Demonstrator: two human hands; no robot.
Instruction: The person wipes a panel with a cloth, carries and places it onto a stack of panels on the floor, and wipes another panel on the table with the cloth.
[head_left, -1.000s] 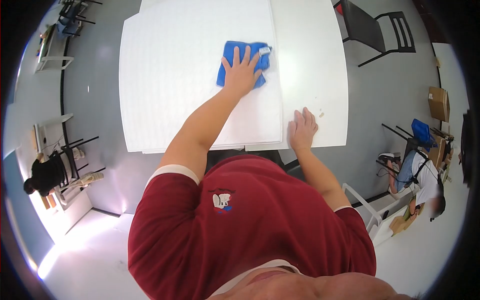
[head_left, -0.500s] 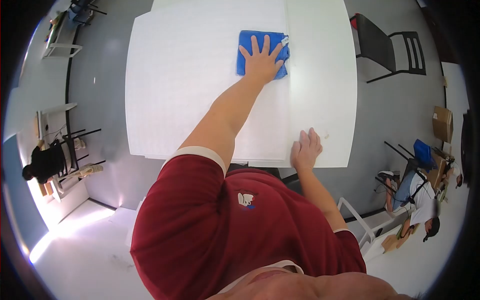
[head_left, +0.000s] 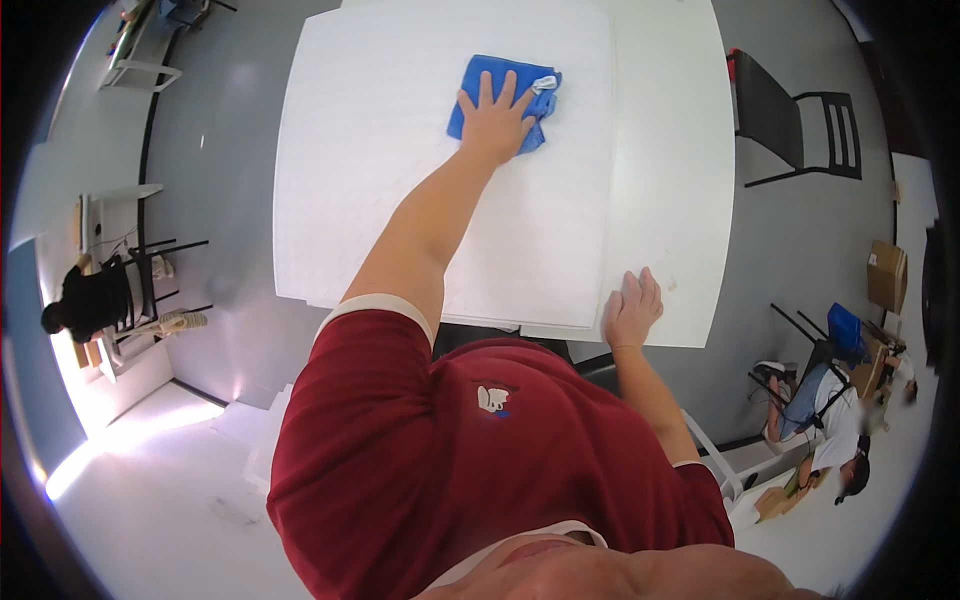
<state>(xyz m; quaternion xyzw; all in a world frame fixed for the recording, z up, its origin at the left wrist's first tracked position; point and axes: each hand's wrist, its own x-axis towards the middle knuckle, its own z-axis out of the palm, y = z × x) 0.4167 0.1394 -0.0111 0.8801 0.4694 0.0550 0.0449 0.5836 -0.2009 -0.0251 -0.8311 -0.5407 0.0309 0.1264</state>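
My left hand [head_left: 492, 128] lies palm down with spread fingers on a folded blue cloth [head_left: 470, 112], pressing it flat. A small white tag [head_left: 545, 84] sticks out at the cloth's right corner. Under the cloth is a large white sheet or panel [head_left: 400, 140], which covers the left and middle of a white table [head_left: 665, 180]. My right hand [head_left: 632, 308] rests on the bare tabletop near its front edge, right of the panel, fingers loosely extended and holding nothing.
A dark chair [head_left: 775, 110] stands right of the table. One person [head_left: 100, 300] sits at a desk on the far left; people [head_left: 835, 410] are at the lower right, near a blue bag [head_left: 845, 330] and a cardboard box [head_left: 887, 275].
My left hand and the cloth first slid away and rightward to the panel's right edge, then back left. My right hand has stayed by the front edge, while the view has shifted.
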